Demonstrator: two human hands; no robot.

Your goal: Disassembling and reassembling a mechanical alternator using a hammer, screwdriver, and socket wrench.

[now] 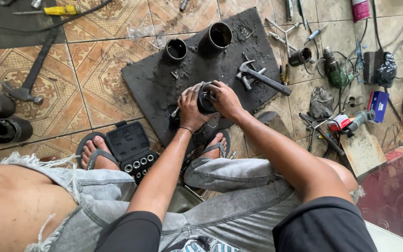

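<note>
Hands are both gripping a round black engine part (206, 98) mid-frame over the dirty mat (155, 84): left hand (190, 108) clenching it from the side to steady it, right hand (225, 99) wrapping over the top. Hammer (260, 77) is lying just right, within reach.

Left hand (191, 108) and right hand (226, 99) clasp a dark round part (205, 99) — above the black mat (155, 84).

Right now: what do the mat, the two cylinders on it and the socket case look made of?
Mat: looks like dark rubber or foam, matte, grimy, ragged edges. Two cylinders: likely metal, dark with a dull sheen, thin hollow walls. Socket case: black moulded plastic, by its formed recesses; sockets inside shine like chromed steel.
</note>
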